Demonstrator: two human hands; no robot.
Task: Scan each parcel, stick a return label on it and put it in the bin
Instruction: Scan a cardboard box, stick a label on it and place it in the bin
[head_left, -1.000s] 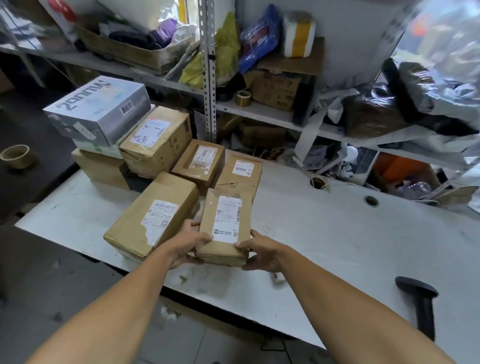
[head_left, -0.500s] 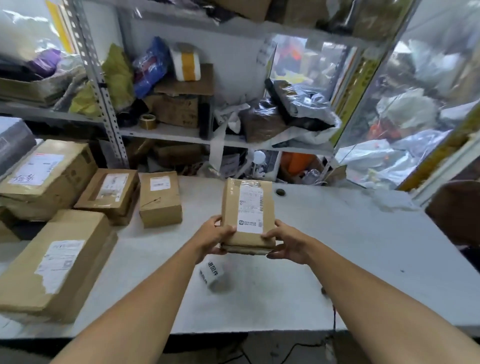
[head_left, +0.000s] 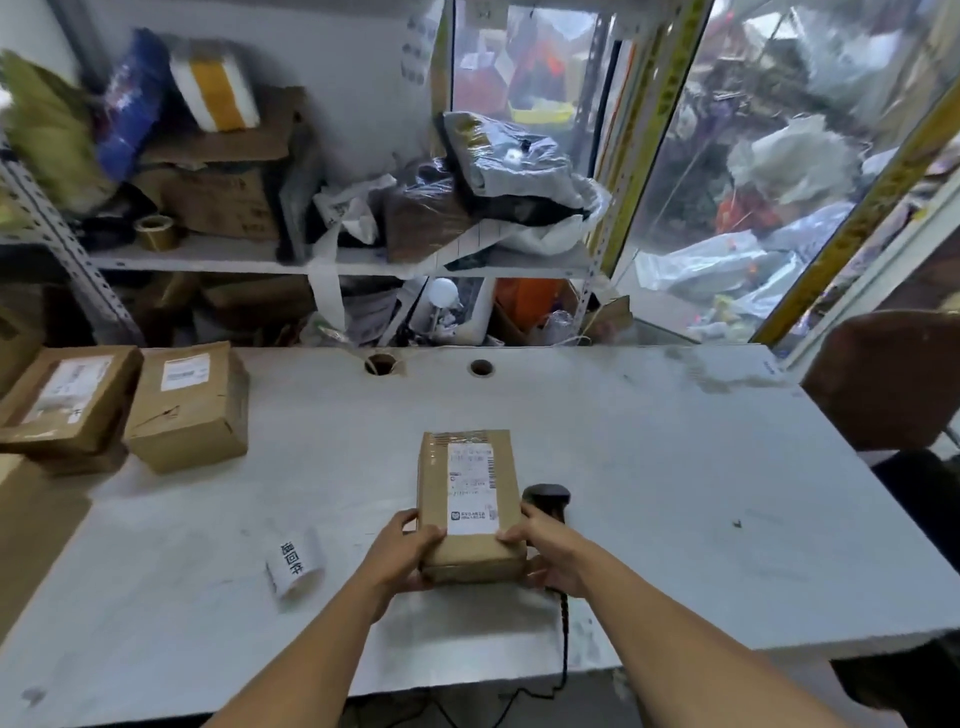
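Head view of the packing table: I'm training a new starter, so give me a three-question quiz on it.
1. True or false: both hands grip the parcel.
2. What lies on the table left of the left hand? A) tape B) label roll C) scissors
3. Fill in: the black scanner lies just beyond the ____ hand.

Key: 1 true; 2 B, the label roll; 3 right, the right hand.

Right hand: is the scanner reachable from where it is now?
Probably yes. The scanner lies on the table just beyond the right hand, beside the parcel. Nothing lies between them, but both hands grip the parcel, so the right must let go first.
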